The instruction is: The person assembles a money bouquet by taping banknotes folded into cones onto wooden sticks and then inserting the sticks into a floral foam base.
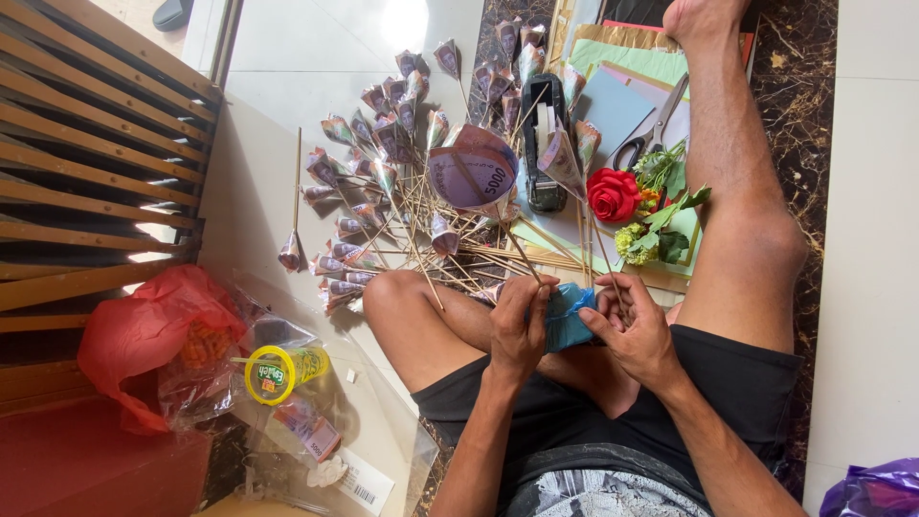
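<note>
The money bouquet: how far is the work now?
Done: many folded banknotes on skewers lie fanned on the floor. In hand: the left hand and right hand hold a blue foam block with sticks in it. Left: red rose, greenery and coloured paper sheets lie unused.

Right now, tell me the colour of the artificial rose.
Red, seen in the head view: the rose lies beside green leaves.

pale floor (316,57) carries skewered folded banknotes (383,144), coloured paper sheets (622,67), red bag (144,330).
</note>
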